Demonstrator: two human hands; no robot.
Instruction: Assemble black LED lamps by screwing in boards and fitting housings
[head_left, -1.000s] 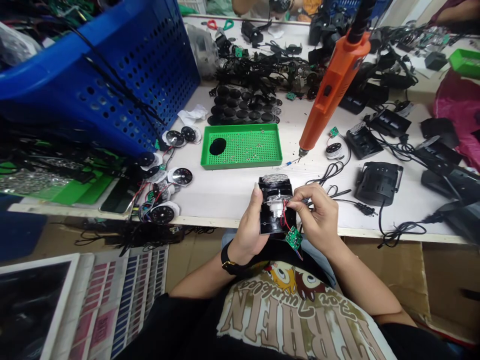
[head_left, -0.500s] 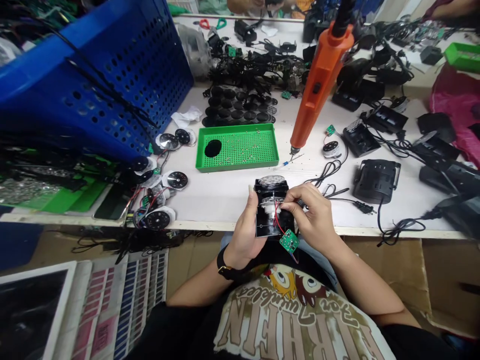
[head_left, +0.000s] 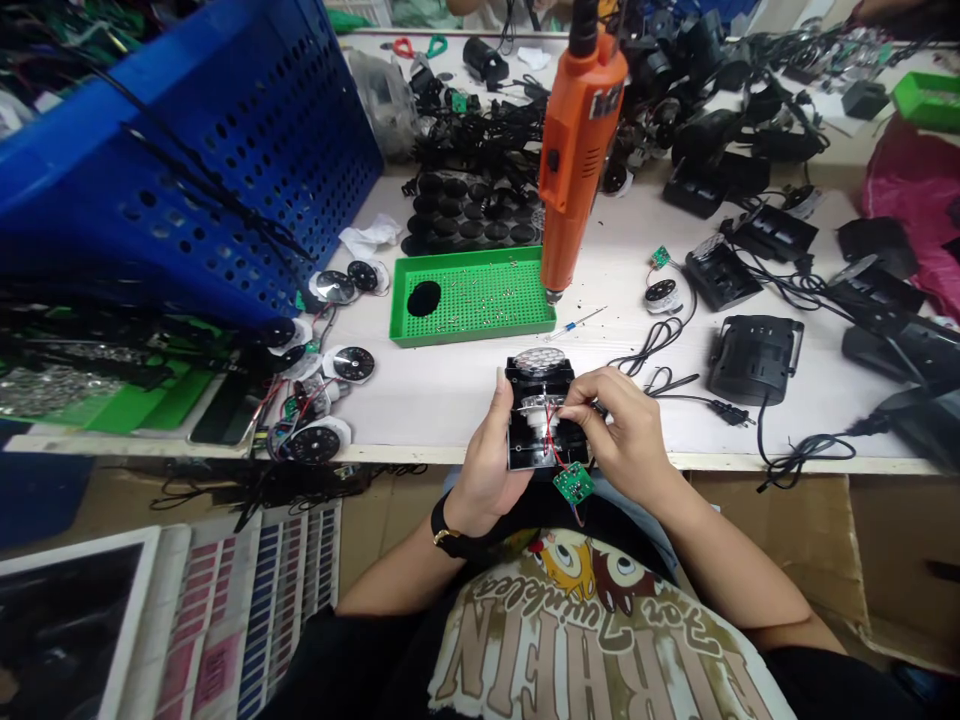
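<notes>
My left hand (head_left: pixel 491 455) is wrapped round the left side of a black plastic housing (head_left: pixel 525 445), held at the table's front edge. Inside the housing sits a round white and clear part (head_left: pixel 538 412) with red wires (head_left: pixel 550 435) running from it. A clear faceted disc (head_left: pixel 541 360) shows at the housing's far end. The thumb and forefinger of my right hand (head_left: pixel 619 425) are pinched at the right side of the white part, by the wires; exactly what lies between the fingertips is hidden. A green circuit board (head_left: pixel 574 484) dangles at the near end of the housing.
An orange electric screwdriver (head_left: pixel 577 170) hangs over the right end of a green tray (head_left: pixel 472 335) of small screws. A blue-handled tool (head_left: pixel 577 325) lies beside it. A blue basket (head_left: pixel 300 120) and lamp parts (head_left: pixel 352 364) are left; black housings (head_left: pixel 754 358) with cords are right.
The hanging orange screwdriver has swung left, towards the green tray. The circuit board has shifted slightly left. Both hands keep nearly the same hold on the housing.
</notes>
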